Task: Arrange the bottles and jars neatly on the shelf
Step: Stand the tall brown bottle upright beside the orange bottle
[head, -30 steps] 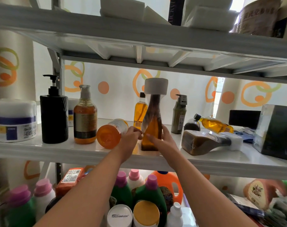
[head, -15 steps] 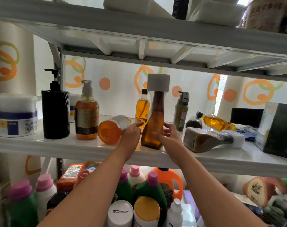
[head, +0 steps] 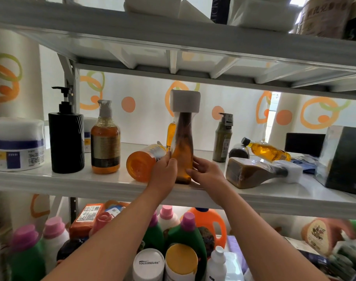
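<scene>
A tall amber bottle [head: 183, 151] with a white foam block on its cap stands upright near the front of the middle shelf [head: 91, 183]. My left hand [head: 165, 171] grips its lower left side, thumb and fingers against the glass. On the other side my right hand [head: 207, 173] holds the base, thumb in front and fingers behind. An orange jar [head: 142, 165] lies on its side just left of my left hand. To the right, a wrapped brown bottle [head: 254, 173] lies flat and a yellow oil bottle [head: 268, 149] leans over it.
Upright on the shelf are a white jar [head: 17, 142], a black pump bottle [head: 66, 138], a wrapped amber bottle [head: 105, 142], a slim yellow bottle [head: 170, 132] and an olive pump bottle [head: 222, 138]. A dark box [head: 343, 159] stands far right. Detergent bottles crowd the shelf below.
The tall amber bottle leaned slightly before and now stands straight on the shelf. Both hands stay at its lower part. The view has shifted a little.
</scene>
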`<state>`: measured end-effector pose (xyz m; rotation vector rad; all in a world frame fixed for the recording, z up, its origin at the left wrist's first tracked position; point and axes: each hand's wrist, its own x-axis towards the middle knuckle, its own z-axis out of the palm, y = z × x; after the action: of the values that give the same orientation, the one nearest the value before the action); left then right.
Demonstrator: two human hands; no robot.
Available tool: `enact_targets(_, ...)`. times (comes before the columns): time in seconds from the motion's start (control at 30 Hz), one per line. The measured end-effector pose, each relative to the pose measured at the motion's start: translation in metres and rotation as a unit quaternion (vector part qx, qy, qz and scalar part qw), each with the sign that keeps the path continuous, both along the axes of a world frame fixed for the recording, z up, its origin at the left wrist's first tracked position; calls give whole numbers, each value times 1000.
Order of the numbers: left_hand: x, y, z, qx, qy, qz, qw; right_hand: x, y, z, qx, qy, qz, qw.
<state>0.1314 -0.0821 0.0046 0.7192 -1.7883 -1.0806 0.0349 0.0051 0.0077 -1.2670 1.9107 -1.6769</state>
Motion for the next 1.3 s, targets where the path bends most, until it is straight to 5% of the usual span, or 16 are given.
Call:
enact_targets(0.43,9,8,1,-42,-37,36,998,0,-4,-3,5,38,-26,999)
enact_targets(0.67,29,7,1,14,80,48,996,1,1,-2,10,35,-24,999)
enact_targets(1.3,37,34,-9,-136,26,150,979,1,1,-8,-25,91,-9,995)
